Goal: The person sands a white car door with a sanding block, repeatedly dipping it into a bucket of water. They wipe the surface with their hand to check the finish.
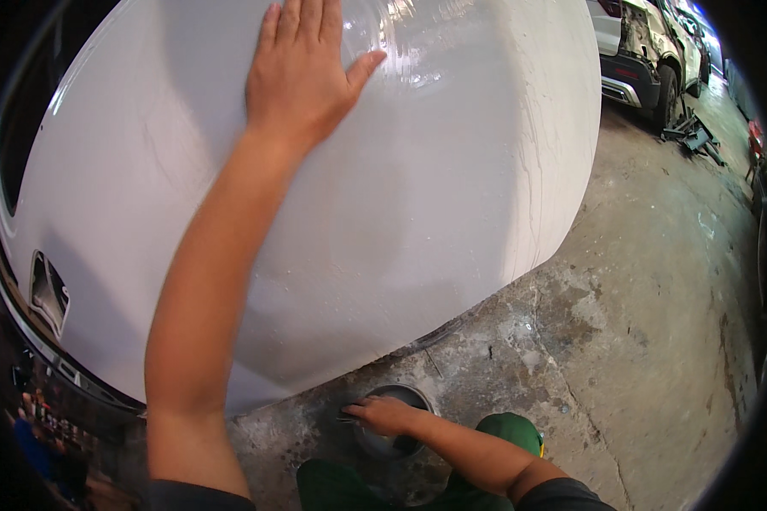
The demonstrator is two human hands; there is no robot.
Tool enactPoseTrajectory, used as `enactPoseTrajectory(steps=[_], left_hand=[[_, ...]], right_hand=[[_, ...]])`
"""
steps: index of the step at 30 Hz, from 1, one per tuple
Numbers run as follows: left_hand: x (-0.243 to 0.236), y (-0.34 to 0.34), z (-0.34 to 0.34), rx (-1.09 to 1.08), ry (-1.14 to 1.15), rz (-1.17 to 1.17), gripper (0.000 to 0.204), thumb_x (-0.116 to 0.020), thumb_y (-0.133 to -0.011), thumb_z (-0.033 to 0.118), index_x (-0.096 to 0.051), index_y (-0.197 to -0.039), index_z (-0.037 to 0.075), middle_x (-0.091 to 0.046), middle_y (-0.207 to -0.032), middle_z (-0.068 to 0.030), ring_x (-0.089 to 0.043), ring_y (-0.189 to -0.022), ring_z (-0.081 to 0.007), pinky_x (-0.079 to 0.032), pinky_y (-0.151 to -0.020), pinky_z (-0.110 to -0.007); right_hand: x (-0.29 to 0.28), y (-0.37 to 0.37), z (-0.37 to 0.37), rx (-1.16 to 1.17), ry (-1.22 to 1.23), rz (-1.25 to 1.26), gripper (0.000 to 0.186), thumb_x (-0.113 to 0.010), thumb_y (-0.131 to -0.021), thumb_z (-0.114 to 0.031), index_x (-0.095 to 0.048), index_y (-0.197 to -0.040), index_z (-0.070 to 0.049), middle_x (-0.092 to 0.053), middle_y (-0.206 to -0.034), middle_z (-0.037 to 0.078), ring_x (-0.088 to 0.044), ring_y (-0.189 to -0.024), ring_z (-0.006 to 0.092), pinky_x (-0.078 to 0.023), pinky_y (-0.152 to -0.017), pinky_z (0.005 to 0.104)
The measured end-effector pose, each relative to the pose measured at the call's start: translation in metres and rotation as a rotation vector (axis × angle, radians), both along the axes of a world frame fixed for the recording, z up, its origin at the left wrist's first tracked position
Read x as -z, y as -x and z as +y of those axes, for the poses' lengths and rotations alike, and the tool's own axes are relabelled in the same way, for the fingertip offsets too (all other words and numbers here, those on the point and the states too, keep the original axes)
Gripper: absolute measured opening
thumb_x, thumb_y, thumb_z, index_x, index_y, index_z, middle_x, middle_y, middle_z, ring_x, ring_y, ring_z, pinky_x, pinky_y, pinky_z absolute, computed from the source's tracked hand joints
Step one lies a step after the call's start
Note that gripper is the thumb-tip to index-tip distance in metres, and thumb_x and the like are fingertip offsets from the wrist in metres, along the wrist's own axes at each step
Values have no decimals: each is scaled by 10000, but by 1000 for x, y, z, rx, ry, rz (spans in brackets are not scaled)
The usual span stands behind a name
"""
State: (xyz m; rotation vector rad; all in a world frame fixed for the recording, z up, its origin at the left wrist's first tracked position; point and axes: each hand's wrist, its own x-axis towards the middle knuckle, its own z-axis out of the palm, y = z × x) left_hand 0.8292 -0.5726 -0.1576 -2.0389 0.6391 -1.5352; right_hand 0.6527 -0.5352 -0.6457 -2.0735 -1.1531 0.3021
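Note:
A large white car door (341, 221) fills most of the head view, its paint partly a duller grey and wet, with drips running down it. My left hand (302, 72) lies flat on the upper part of the door, fingers stretched out, next to a shiny wet patch. Down by the floor, my right hand (388, 415) is over a round grey bucket (418, 399), its fingers closed at the bucket's left side. A small dark thing shows at those fingertips, too small to name. My right hand hides part of the bucket's inside.
A handle recess (49, 294) sits at the door's left. Stained, cracked concrete floor (648, 281) stretches right. A white car (643, 51) with its rear corner stripped stands at the far right, dark loose parts (697, 136) beside it. My green-clad knee (510, 433) is near the bucket.

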Motion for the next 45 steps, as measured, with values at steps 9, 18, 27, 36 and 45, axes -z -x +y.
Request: enactPoseTrajectory(steps=[9,18,27,36,45], left_hand=[[106,26,21,151,-38,185,921,-520,-1012,599,-235,-1635,-17,-176,-1730,-185,-156,-1609,-315,-119,-1311,-453],[162,47,54,71,-134,300,940,-549,-989,599,-232,-1640,0,-166,-1734,-172,-139,-1613,-306,-101,-1317,-454],[65,10,23,75,55,-53,842,-532,-1017,579,-357,-1597,-5,-354,-1665,-193,-299,-1561,-327,-191,-1284,-487],[80,20,45,95,144,-19,875,-557,-1007,559,-293,-1623,-2,-282,-1687,-229,-265,-1567,-374,-176,-1284,-514],[258,78,101,5,10,455,927,-609,-974,533,-236,-1647,17,-190,-1729,-187,-118,-1617,-348,-120,-1299,-512]], right_hand=[[4,-5,-5,14,15,-6,451,-562,-1007,-223,-558,-1449,-134,-641,-1341,206,-633,-1213,429,-546,-987,522],[8,-3,-8,31,-18,-87,481,-545,-961,-147,-562,-1440,-105,-675,-1241,233,-665,-1143,419,-554,-941,509],[11,-12,-13,67,152,60,485,-540,-960,-163,-559,-1440,-97,-726,-1137,244,-705,-1057,430,-564,-888,535],[31,-19,-12,63,207,146,472,-545,-958,-165,-578,-1420,-71,-730,-1148,238,-708,-1068,435,-565,-891,539],[54,-27,15,3,401,223,369,-579,-944,-169,-694,-1274,-52,-727,-1193,242,-705,-1125,403,-560,-944,511]])
